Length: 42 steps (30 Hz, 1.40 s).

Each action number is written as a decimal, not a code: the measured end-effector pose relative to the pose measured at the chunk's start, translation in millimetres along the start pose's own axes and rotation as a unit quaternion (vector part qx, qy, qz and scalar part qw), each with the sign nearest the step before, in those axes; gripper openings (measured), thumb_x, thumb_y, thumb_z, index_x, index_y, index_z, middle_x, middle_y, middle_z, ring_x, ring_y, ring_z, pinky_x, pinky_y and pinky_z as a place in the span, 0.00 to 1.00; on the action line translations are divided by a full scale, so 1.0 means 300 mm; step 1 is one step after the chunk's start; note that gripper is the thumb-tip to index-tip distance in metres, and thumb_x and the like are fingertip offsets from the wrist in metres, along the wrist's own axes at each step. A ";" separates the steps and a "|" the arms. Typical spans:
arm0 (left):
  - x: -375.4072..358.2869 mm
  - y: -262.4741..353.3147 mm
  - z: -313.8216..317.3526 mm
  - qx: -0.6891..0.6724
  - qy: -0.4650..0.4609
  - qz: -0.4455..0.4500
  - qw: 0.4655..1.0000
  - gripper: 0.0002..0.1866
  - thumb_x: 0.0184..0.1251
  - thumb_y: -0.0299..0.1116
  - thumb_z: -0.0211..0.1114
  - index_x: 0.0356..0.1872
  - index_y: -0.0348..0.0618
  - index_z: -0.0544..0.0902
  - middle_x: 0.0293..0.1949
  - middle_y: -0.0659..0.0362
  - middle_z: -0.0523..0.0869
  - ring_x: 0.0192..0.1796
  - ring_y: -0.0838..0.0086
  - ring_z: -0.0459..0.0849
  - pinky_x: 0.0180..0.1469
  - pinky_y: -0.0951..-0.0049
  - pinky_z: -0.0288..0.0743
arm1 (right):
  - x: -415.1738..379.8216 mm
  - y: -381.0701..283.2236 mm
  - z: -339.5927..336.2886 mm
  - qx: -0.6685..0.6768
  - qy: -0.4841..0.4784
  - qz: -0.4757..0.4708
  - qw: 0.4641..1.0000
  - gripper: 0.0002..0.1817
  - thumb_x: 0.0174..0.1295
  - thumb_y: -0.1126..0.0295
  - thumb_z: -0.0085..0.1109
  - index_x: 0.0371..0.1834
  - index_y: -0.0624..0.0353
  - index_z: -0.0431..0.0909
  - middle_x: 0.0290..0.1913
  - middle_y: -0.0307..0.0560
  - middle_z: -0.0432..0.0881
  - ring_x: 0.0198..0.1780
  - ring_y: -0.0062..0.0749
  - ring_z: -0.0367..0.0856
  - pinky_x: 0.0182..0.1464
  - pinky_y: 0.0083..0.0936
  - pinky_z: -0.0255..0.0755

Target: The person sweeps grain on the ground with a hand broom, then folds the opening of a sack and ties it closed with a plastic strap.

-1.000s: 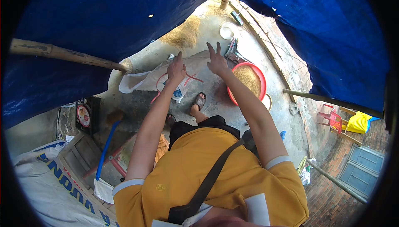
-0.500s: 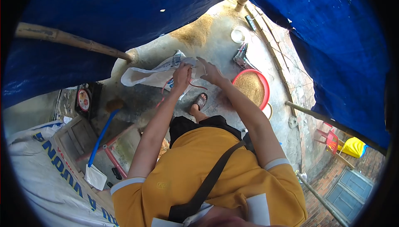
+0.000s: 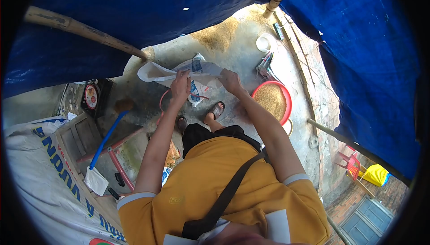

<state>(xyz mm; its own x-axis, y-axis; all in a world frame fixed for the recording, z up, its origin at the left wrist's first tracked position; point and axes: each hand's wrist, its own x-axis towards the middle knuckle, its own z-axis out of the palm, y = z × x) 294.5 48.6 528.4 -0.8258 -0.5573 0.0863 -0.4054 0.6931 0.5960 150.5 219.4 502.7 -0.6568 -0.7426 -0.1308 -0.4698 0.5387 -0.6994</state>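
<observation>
A white woven sack (image 3: 204, 68) with blue and red print is stretched between my two hands above the concrete floor. My left hand (image 3: 180, 86) is closed on its near side, and a thin red cord (image 3: 163, 100) loops out around that hand. At the sack's right end, my right hand (image 3: 230, 82) grips the material with fingers folded round it. The wide end of the sack sags to the left, and its printed lower part hangs near my sandalled foot (image 3: 217, 109).
To the right stands a red basin (image 3: 290, 106) full of grain (image 3: 269, 99). Farther out are a white bucket (image 3: 266, 43) and a grain heap (image 3: 219, 34). Blue tarps on bamboo poles (image 3: 85, 32) surround me. A blue-handled broom (image 3: 107, 139) leans at left, near a large printed sack (image 3: 40, 177).
My right hand has gone from loosely spread to closed on the sack. My hands have moved apart, pulling the sack wider, and the left has shifted left with the red cord.
</observation>
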 end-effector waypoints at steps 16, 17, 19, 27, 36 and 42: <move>0.062 0.051 0.089 -0.022 -0.080 -0.013 0.996 0.23 0.53 0.45 0.53 0.48 0.42 0.68 0.42 0.46 0.69 0.38 0.52 0.74 0.39 0.57 0.69 | -0.024 0.032 -0.029 0.017 -0.017 0.037 0.999 0.14 0.45 0.69 0.54 0.37 0.59 0.71 0.35 0.58 0.75 0.40 0.50 0.73 0.40 0.36 0.67; 0.076 0.044 0.095 -0.017 -0.129 -0.016 0.991 0.24 0.55 0.49 0.50 0.48 0.43 0.69 0.42 0.47 0.70 0.39 0.53 0.74 0.41 0.58 0.69 | -0.028 0.021 -0.039 0.010 -0.013 0.060 0.998 0.14 0.45 0.69 0.54 0.37 0.58 0.71 0.35 0.58 0.75 0.40 0.50 0.73 0.41 0.36 0.67; 0.097 0.019 0.129 -0.019 -0.145 -0.002 0.989 0.24 0.56 0.50 0.49 0.46 0.43 0.71 0.42 0.47 0.72 0.39 0.54 0.74 0.41 0.59 0.68 | -0.037 0.002 -0.042 0.005 -0.007 0.086 0.996 0.14 0.46 0.69 0.54 0.38 0.57 0.71 0.36 0.57 0.74 0.40 0.51 0.73 0.41 0.36 0.67; 0.075 0.026 0.098 -0.093 -0.191 0.032 0.977 0.20 0.53 0.46 0.55 0.36 0.38 0.77 0.29 0.48 0.77 0.36 0.57 0.73 0.39 0.65 0.67 | -0.021 0.037 0.006 0.027 0.058 0.045 0.997 0.12 0.46 0.68 0.53 0.35 0.56 0.71 0.30 0.51 0.76 0.38 0.44 0.72 0.39 0.34 0.67; 0.067 0.025 0.062 -0.166 -0.130 0.028 0.977 0.16 0.49 0.42 0.60 0.30 0.37 0.78 0.24 0.51 0.73 0.33 0.62 0.71 0.37 0.69 0.67 | -0.037 -0.176 -0.079 -0.087 0.013 0.164 0.982 0.33 0.42 0.72 0.57 0.55 0.45 0.58 0.52 0.63 0.59 0.41 0.57 0.72 0.42 0.41 0.69; 0.096 -0.028 0.089 -0.136 -0.166 0.074 0.974 0.14 0.48 0.39 0.61 0.30 0.39 0.80 0.33 0.49 0.71 0.32 0.61 0.71 0.36 0.68 0.68 | -0.042 -0.224 -0.039 -0.089 -0.040 0.143 0.985 0.43 0.40 0.72 0.59 0.61 0.39 0.48 0.56 0.62 0.57 0.47 0.60 0.68 0.47 0.42 0.67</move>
<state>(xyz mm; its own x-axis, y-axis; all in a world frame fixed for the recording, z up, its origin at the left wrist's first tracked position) 263.7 39.1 504.6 -0.9670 -0.2501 -0.0488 -0.1907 0.5834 0.7895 183.4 197.2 559.4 -0.7323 -0.5752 -0.3645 -0.3730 0.7866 -0.4920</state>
